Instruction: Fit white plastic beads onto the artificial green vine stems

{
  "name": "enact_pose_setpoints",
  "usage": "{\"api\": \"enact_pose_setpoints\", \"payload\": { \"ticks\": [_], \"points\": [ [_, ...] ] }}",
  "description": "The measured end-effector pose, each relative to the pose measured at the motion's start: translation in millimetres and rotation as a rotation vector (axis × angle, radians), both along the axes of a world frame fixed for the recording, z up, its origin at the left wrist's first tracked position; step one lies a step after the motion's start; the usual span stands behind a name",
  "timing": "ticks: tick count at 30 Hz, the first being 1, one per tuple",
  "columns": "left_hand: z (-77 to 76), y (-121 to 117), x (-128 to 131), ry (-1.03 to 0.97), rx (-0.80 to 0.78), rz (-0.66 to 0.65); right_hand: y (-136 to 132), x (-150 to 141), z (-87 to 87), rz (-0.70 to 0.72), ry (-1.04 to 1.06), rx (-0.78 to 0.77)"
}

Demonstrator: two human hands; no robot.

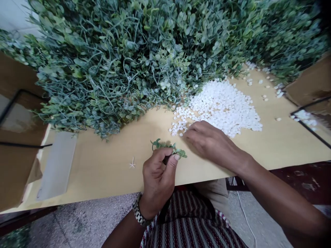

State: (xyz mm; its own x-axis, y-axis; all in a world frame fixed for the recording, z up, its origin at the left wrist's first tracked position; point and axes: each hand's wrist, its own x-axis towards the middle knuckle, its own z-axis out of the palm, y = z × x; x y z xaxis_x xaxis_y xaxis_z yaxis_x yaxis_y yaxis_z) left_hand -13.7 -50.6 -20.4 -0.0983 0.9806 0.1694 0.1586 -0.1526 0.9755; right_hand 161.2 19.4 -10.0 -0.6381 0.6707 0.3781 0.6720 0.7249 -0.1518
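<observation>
My left hand (pixel 160 172) is closed in a pinch, thumb against forefinger, on a small green artificial leaf sprig (pixel 181 152). The sprig's leaves stick out on both sides of the fingers, just above the table. My right hand (pixel 207 143) lies at the near left edge of a heap of small white plastic rings (pixel 227 106). Its fingers are bent together with the tips pointing left, close to some loose rings. Whatever may be between those fingertips is hidden. On the table, left of my left hand, lies a small white star-shaped piece (pixel 132 164).
A large mass of artificial foliage (pixel 129 62) covers the back of the tabletop (pixel 103 172). Cardboard boxes stand left (pixel 20 137) and right (pixel 310 79), with black metal bars (pixel 26 145) beside them. A translucent strip (pixel 58 165) lies at the left; stray rings (pixel 278 119) lie at the right.
</observation>
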Motion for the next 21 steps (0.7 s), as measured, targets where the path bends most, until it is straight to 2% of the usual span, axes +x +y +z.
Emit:
{"api": "enact_pose_setpoints", "payload": {
  "ticks": [2,4,6,9,11,14,21],
  "points": [
    [1.7,2,0,-0.008,0.018,-0.016,5,-3,-1.0,0.029,-0.109,0.04],
    [3.8,4,0,-0.02,0.035,-0.033,3,-5,0.2,0.035,-0.04,0.036],
    [5.7,5,-1,-0.04,0.041,-0.041,-2,-6,4.1,0.015,0.201,-0.083],
    [7.5,7,0,-0.08,0.024,-0.061,-14,-7,10.4,-0.026,0.662,-0.419],
    [8.3,7,2,-0.11,0.006,-0.082,-21,-9,10.7,-0.033,0.872,-0.594],
    [9.5,8,4,-0.152,-0.009,-0.081,-28,-13,3.3,-0.037,1.033,-0.713],
    [15.2,7,10,-0.124,0.002,-0.056,-36,-18,-15.3,-0.068,1.201,-0.891]
  ]
}}
